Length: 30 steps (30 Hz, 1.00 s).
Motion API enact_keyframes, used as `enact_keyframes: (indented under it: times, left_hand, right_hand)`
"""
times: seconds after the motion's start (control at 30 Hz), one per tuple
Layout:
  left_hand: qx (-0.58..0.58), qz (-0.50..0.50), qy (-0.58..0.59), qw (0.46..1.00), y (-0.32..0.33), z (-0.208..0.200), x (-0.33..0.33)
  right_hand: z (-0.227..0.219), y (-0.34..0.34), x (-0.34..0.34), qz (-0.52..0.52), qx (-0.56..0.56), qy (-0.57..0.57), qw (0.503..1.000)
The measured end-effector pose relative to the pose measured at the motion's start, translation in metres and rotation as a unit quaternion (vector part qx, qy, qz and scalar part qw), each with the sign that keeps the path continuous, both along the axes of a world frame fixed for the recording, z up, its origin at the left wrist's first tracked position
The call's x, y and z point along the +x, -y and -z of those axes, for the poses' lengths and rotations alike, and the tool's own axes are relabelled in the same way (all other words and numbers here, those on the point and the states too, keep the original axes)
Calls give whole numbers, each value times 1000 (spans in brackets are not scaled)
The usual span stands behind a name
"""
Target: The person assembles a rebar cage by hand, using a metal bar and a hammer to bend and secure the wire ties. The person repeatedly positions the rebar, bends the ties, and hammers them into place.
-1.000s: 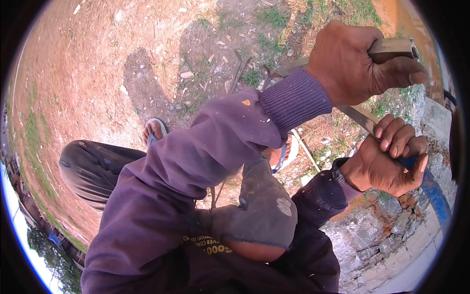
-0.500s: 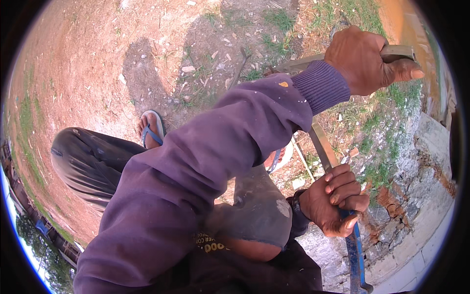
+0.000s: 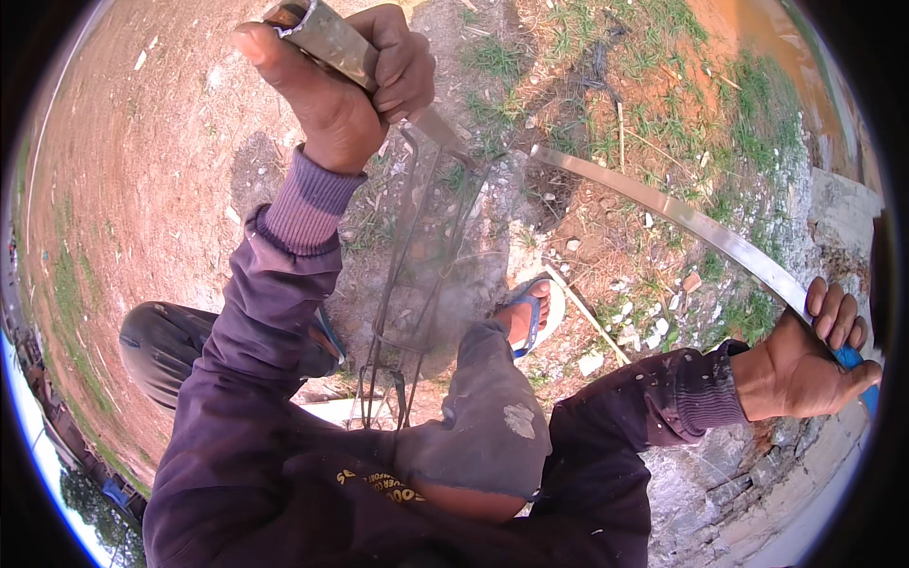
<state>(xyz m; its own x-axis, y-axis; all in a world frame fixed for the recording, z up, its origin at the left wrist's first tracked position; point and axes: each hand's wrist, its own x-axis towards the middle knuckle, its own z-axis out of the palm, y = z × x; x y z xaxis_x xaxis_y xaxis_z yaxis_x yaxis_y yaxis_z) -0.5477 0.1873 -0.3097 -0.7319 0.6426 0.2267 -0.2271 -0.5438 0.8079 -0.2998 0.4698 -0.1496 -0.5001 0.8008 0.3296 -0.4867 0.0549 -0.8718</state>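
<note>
My left hand [image 3: 365,95] is raised at the upper left, closed around a grey metal bar with an open hollow end [image 3: 331,43]. The bar's lower end passes behind the fingers toward the ground. At the far right my right hand [image 3: 814,364] grips the blue end of a long flat metal strip [image 3: 663,204]. This bare, shiny strip runs up and left, ending in mid-view apart from the left hand's bar. Between my legs stands a blurred frame of thin metal rods [image 3: 383,312], its top near the lower end of that bar.
My sandalled foot [image 3: 530,317] rests on dirt strewn with pale chips. A thin stick [image 3: 587,312] lies beside it. Grass tufts [image 3: 757,118] grow toward a rough, broken concrete edge [image 3: 838,213] at the right. Dark netting-like scrap [image 3: 598,66] lies at the top.
My left hand has swung from the upper right across to the upper left with its bar. My right hand has moved right and slightly up, tilting the strip. The rod frame now shows.
</note>
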Motion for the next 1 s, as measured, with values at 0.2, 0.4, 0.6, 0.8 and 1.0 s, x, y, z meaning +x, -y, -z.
enact_keyframes:
  times: [0.2, 0.4, 0.6, 0.8, 1.0]
  left_hand:
    - [98, 4, -29, 995, 10, 1, 19]
    - [101, -77, -19, 992, 3, -34, 4]
    - [139, 10, -236, 962, 27, -80, -74]
    - [37, -65, -119, 990, 107, -118, -109]
    - [-179, -146, -134, 964, 100, -101, -102]
  right_hand:
    - [42, 23, -12, 71, -1, 29, 997]
    - [58, 25, -24, 44, 20, 44, 998]
    - [73, 40, -42, 36, 12, 102, 994]
    - [76, 83, -54, -78, -90, 115, 986]
    - [93, 144, -52, -142, -110, 123, 976]
